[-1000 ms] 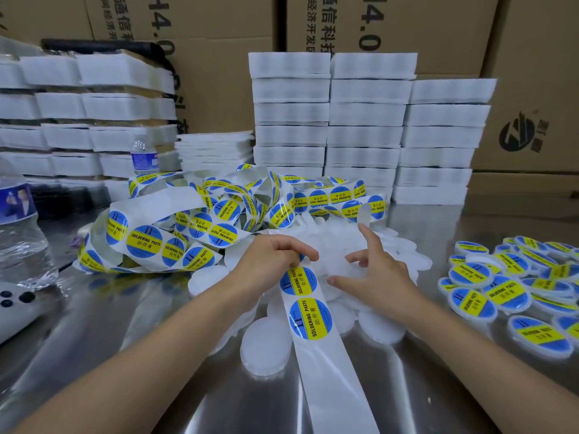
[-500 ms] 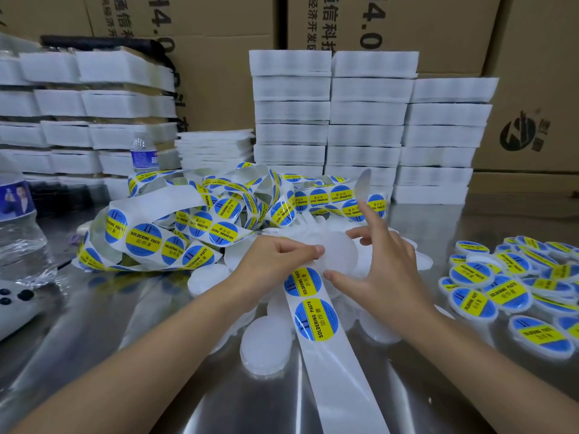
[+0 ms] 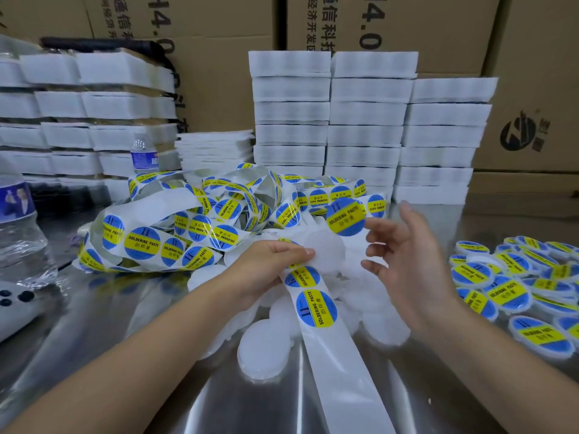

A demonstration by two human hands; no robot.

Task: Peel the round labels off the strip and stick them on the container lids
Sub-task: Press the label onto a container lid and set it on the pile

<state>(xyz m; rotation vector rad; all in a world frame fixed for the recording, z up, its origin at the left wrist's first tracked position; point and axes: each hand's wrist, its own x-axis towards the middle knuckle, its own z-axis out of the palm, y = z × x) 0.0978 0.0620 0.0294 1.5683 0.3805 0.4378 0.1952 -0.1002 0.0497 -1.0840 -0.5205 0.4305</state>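
Note:
A white backing strip runs from the table's near edge up to my left hand, with two blue-and-yellow round labels on it just below the fingers. My left hand pinches the strip together with a bare white lid. My right hand is raised to the right, fingers spread, with one peeled label stuck to its fingertips above the lid. More bare white lids lie piled under both hands. Labelled lids lie in a heap at the right.
A tangled pile of label strip lies behind my left hand. A large water bottle and a grey device with black buttons are at the left, a small bottle further back. Stacks of white boxes and cardboard cartons close off the back.
My right hand has peeled a label off the strip and lifted it up and right. My left hand has kept its pinch on the strip and lid.

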